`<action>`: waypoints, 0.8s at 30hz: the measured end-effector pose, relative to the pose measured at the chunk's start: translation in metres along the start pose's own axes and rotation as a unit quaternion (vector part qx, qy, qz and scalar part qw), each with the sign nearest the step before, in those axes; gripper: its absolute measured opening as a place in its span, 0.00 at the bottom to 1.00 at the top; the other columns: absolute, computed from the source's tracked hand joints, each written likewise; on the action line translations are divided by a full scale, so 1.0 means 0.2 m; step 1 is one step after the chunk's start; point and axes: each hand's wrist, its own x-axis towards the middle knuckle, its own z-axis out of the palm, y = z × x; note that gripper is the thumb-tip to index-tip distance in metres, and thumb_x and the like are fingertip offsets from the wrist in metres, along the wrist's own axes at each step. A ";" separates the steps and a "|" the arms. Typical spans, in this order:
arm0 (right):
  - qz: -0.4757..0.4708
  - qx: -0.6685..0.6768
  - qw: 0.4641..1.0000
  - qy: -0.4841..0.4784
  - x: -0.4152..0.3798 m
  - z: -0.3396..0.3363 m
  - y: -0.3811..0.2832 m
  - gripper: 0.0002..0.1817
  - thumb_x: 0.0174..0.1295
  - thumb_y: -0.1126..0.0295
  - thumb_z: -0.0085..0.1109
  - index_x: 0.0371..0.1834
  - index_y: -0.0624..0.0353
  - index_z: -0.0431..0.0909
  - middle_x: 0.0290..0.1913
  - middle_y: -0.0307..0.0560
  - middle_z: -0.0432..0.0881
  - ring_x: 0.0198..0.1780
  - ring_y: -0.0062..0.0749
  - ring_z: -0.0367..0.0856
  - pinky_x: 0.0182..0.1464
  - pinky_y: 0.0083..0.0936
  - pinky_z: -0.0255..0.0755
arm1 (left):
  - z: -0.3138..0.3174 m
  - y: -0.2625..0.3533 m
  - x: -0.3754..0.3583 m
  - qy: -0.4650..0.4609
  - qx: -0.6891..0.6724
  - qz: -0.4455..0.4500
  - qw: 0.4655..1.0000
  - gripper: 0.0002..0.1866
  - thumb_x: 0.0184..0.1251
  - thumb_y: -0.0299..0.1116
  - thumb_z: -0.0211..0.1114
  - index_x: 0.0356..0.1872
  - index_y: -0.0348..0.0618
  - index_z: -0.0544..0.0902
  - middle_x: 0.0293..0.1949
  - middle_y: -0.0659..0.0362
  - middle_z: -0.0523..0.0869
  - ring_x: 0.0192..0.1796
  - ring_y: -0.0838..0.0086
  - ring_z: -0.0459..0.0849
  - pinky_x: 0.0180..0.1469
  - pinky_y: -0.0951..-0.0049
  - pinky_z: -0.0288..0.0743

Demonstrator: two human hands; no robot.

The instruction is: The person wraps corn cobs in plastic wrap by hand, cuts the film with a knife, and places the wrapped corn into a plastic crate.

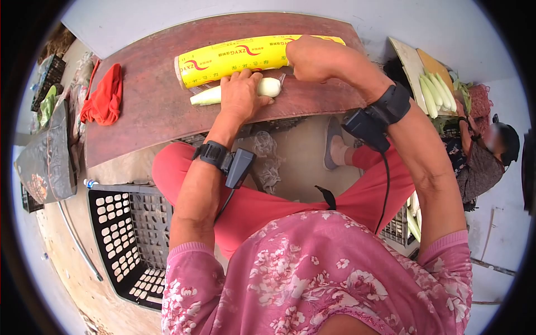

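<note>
A pale corn cob [269, 86] lies on the reddish-brown table [151, 111], its green end pointing left. My left hand [241, 95] presses down on its middle. My right hand [310, 58] is closed in a fist at the cob's right end, against a long yellow roll of cling film [234, 56] that lies across the table behind the cob. A thin blade-like edge shows just below that fist; I cannot tell what it is. Both wrists carry black strapped devices with cables.
A red cloth [103, 95] lies at the table's left. A black plastic crate [125, 240] stands on the floor at my left knee. At the right another person [486, 156] sits by a board stacked with several peeled cobs [435, 92]. Bags lie at the far left.
</note>
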 end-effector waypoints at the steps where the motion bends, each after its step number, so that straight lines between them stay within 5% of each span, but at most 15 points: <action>1: 0.009 0.011 1.000 -0.004 0.01 0.00 0.01 0.10 0.44 0.78 0.53 0.27 0.70 0.83 0.25 0.63 0.81 0.28 0.52 0.83 0.31 0.42 0.76 | 0.00 0.00 0.00 0.003 0.002 0.000 1.000 0.31 0.42 0.49 0.77 0.51 0.49 0.82 0.48 0.58 0.82 0.55 0.63 0.77 0.56 0.61 0.65; 12: 0.050 0.049 0.996 -0.048 0.13 -0.05 -0.02 0.09 0.47 0.77 0.52 0.23 0.71 0.82 0.19 0.57 0.81 0.20 0.40 0.82 0.21 0.35 0.74 | 0.00 0.00 0.00 -0.001 -0.003 -0.002 1.000 0.31 0.43 0.50 0.76 0.51 0.50 0.82 0.47 0.59 0.82 0.56 0.64 0.77 0.57 0.61 0.64; 21: 0.022 -0.015 0.995 -0.092 0.10 0.01 0.01 0.10 0.46 0.77 0.52 0.28 0.71 0.82 0.24 0.59 0.83 0.27 0.46 0.85 0.28 0.40 0.76 | 0.00 0.00 0.00 0.000 -0.002 0.001 1.000 0.29 0.43 0.50 0.76 0.49 0.51 0.82 0.46 0.58 0.83 0.55 0.63 0.78 0.55 0.61 0.65; 24: -0.049 -0.012 0.999 0.004 0.02 0.13 0.04 0.09 0.47 0.78 0.54 0.30 0.69 0.83 0.29 0.60 0.84 0.33 0.49 0.85 0.33 0.42 0.77 | 0.02 -0.01 0.00 0.013 -0.001 0.001 1.000 0.30 0.43 0.50 0.76 0.49 0.50 0.82 0.46 0.58 0.83 0.55 0.63 0.78 0.55 0.61 0.65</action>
